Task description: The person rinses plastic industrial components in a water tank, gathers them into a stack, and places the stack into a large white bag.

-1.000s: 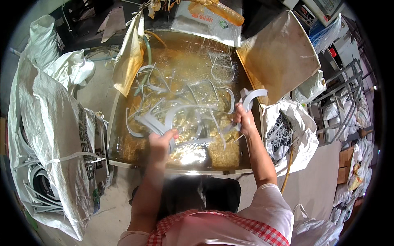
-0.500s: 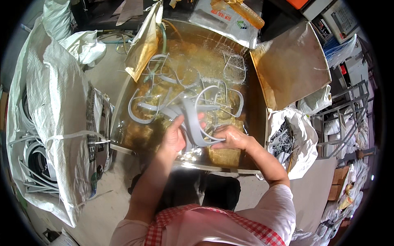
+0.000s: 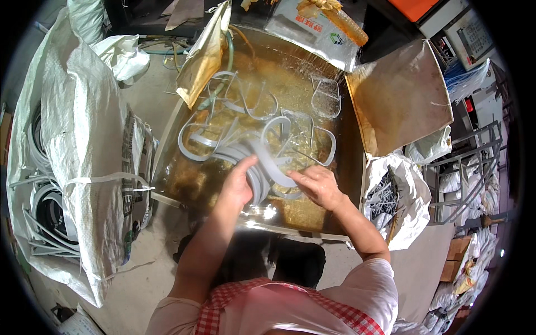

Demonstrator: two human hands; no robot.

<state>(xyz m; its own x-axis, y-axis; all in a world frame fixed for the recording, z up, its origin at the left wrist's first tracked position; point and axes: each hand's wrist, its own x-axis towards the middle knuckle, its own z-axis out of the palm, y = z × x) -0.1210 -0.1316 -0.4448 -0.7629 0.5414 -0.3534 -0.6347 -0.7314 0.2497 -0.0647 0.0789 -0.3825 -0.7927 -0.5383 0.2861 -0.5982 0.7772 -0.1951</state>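
Over a shallow tank (image 3: 161,144) of brownish water, my left hand (image 3: 239,183) is closed round a bundle of curved grey plastic strips (image 3: 257,187). The bundle's lower bend hangs near the tank's front edge. My right hand (image 3: 317,185) pinches the lower part of one wide strip (image 3: 274,169), drawn a little apart from the others. Just beyond my hands, several bent strips (image 3: 192,152) lie tangled in the water. A rounded frame-like loop (image 3: 325,101) rests farther back, where water falls in.
To the left stands a big white woven sack (image 3: 84,151) holding coiled grey strips (image 3: 53,215). At right are a stained board (image 3: 399,100) and a white bag (image 3: 410,198) of thin offcuts. A green hose (image 3: 229,50) enters the tank at the back, beside a hanging yellowed sheet (image 3: 204,56).
The wide strip has swung lower, and its free loop has tilted down. My right hand has shifted slightly right and turned. My left hand keeps the bundle. The whole view has shifted slightly.
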